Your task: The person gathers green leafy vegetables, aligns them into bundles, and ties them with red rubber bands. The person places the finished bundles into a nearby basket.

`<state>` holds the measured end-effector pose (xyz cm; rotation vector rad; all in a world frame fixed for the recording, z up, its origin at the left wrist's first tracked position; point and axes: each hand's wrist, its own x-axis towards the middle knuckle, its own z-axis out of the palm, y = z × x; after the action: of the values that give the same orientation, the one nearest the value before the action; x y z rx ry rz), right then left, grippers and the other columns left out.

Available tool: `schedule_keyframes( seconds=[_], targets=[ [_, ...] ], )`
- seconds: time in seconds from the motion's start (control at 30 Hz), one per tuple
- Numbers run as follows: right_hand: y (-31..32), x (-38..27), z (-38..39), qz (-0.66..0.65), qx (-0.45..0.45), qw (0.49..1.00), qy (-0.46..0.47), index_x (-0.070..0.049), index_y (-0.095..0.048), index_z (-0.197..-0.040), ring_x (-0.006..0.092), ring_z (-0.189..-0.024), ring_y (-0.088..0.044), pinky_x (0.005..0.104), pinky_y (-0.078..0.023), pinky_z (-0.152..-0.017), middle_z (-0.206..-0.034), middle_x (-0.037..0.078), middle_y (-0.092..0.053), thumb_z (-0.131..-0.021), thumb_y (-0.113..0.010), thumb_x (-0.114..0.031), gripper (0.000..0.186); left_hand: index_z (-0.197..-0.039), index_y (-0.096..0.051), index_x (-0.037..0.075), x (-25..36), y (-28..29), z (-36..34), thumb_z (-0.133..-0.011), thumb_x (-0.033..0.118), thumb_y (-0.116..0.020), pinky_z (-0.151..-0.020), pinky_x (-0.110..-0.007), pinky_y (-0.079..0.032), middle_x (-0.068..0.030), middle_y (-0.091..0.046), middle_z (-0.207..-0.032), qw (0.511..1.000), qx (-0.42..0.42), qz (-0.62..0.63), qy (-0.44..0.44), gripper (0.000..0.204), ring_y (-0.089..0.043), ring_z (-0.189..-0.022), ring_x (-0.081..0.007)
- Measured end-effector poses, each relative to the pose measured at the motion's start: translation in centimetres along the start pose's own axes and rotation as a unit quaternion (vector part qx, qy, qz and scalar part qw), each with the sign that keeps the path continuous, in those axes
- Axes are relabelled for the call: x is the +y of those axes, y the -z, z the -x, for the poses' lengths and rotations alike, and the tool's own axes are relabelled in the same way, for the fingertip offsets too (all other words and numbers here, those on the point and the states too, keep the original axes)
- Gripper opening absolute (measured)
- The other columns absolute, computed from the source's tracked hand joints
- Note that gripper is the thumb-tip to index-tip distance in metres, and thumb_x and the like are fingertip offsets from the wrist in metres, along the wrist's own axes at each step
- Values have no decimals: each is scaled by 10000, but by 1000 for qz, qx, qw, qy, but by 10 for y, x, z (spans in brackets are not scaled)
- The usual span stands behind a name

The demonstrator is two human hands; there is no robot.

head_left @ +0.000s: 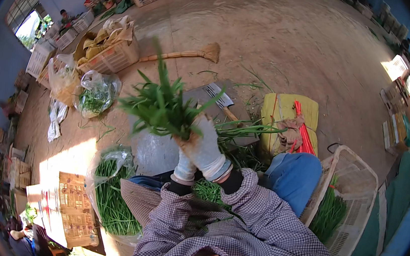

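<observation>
1 bunch of greens [159,105]: raised above a grey board [154,148] at the scene's middle, leafy tips pointing far and left, base toward the person.
2 hands, in whitish gloves. Right hand [207,147]: grasping the base of the bunch, glove stained brown. Left hand [185,168]: just beside the right, nearer the person; fingers hidden, grip cannot be told.
1 metal-bladed tool [220,94], wooden handle: on the far part of the board.
1 yellow bundle [309,111], right of the board, bearing red strips [306,135] and 1 brown cloth [291,129].
1 pale crate [355,227], near right, with green stalks [328,213] inside.
1 clear bag [124,156], near left, filled with cut greens [115,199].
1 broom [193,56]: far, on the floor [285,41].
</observation>
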<state>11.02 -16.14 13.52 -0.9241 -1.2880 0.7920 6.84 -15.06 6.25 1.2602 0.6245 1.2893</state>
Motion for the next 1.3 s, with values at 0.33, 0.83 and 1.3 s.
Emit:
schedule_keyframes(
  seconds=[0.33,0.83,1.3],
  targets=[
    [72,-22,43,177,-129,956,192,-23,-426,-1343,344,-1258,-424,422,-326,-1064,-1330,195,-465,-848,-617,-447,679,-1046,-583,11,91,38,65,-832,25,-631,-829,-329,-501,-91,-627,-980,959,260,94,-56,220,-601,-884,-198],
    [114,29,106,449,-145,874,114,-108,-242,-1475,331,-1321,-324,417,-277,-1071,-1480,152,-285,-807,-544,-609,888,-999,-606,8,112,75,108,-847,110,-633,-814,-350,-517,-98,-645,-928,925,349,147,-29,186,-616,-861,-208],
    [-21,-19,46,417,-395,817,55,-21,-563,-1113,333,-911,-611,515,-374,-983,-920,189,-638,-794,-570,-246,391,-1129,-574,12,86,75,128,-811,42,-667,-830,-272,-501,-66,-637,-1022,963,271,-5,6,332,-603,-925,-160]
  ],
)
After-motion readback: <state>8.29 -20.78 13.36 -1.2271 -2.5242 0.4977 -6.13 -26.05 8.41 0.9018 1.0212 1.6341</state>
